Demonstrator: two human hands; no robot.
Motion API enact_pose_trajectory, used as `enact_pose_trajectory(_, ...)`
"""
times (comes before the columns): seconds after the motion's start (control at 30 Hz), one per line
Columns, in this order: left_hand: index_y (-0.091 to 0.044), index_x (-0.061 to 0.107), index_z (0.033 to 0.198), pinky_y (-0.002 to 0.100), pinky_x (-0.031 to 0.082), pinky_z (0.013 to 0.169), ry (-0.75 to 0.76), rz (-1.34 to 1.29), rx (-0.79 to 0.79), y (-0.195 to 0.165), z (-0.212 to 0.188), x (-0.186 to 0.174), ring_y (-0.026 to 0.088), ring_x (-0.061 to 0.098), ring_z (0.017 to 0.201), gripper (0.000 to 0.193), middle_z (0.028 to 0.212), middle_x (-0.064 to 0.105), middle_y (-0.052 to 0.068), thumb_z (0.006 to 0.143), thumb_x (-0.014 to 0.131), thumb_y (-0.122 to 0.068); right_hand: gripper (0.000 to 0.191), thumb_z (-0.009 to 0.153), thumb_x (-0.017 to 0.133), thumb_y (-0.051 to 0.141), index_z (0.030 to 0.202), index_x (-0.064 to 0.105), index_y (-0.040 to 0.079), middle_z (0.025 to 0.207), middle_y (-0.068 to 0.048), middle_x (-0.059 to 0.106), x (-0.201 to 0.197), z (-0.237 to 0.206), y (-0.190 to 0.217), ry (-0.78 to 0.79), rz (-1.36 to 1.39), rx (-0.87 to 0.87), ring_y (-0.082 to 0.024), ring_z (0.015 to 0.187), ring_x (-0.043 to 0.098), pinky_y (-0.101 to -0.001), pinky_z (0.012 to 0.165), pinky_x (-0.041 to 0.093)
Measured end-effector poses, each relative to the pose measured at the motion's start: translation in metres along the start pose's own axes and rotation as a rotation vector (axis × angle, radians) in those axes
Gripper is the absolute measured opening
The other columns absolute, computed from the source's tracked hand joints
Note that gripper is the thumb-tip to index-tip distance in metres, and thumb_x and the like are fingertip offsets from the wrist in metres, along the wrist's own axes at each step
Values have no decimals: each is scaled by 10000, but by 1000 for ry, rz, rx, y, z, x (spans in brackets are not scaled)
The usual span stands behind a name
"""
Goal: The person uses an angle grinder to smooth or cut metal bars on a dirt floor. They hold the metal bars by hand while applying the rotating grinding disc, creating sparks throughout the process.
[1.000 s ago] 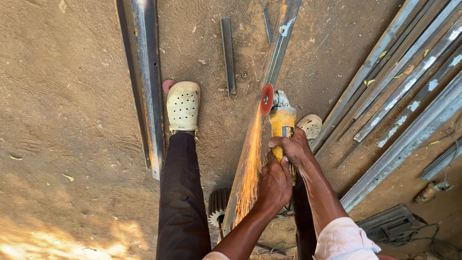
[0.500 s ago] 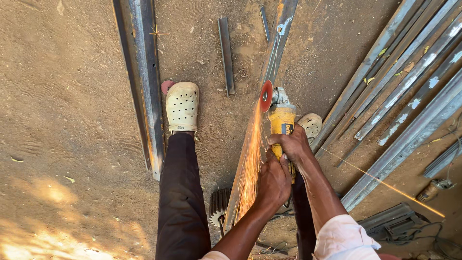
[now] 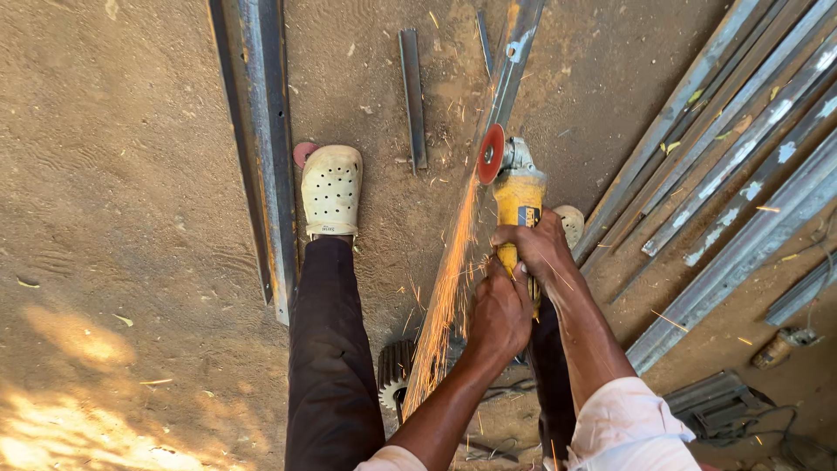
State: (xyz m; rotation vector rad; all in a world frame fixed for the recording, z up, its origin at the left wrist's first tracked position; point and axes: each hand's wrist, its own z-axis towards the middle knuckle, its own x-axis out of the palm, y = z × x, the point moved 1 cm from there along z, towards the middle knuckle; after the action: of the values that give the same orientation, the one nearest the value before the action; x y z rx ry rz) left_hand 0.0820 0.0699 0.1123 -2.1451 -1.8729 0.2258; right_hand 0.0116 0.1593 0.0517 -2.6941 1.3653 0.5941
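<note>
1. Floor: bare packed dirt ground (image 3: pixel 113 174), brown, sandy, with faint ripple marks and scattered small debris.
2. Light: daylight; bright sun patch (image 3: pixel 70 419) at lower left, rest in even shade.
3. Left: long steel angle bar (image 3: pixel 266 157) lying flat on the dirt.
4. Top centre: short flat metal strip (image 3: pixel 413 96), lying apart.
5. Right: stack of long metal profiles (image 3: pixel 741 174), laid diagonally, side by side.
6. Lower right: dark ribbed metal piece (image 3: pixel 711 403), cables beside it.

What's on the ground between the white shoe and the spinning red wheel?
In the head view, a short dark metal bar lies on the sandy ground between the white shoe and the red wheel.
</note>
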Motion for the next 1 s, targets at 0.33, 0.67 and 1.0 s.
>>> enact_pose_trajectory(0.33, 76, 301, 1450, 538, 574, 559, 21, -17, -61, 12, -2, 10, 390, 699, 632, 557, 798, 689, 251, 1073, 286, -334, 274, 651, 736, 87, 918, 714, 33, 765, -119, 732, 3, -4, -10, -10, -30, 54, -223, 601, 677, -371, 578, 565)
enact_pose_trajectory(0.67, 65, 289, 1472, 552, 594, 698, 4, -8, -75, 19, -11, 10, 448, 707, 793, 584, 949, 663, 309, 1069, 293, -359, 229, 644, 748, 96, 852, 732, 3, 733, -131, 742, 12, -5, -25, 32, 23, 5, -228, 603, 703, -373, 578, 555)
enact_pose_trajectory(1.0, 79, 248, 1512, 538, 589, 683, 64, 19, -111, 21, -10, 7, 446, 735, 804, 628, 954, 685, 330, 1072, 221, -368, 240, 649, 744, 86, 873, 743, 0, 723, -122, 738, 13, -5, -21, 22, -22, 29, -223, 594, 692, -381, 569, 549)
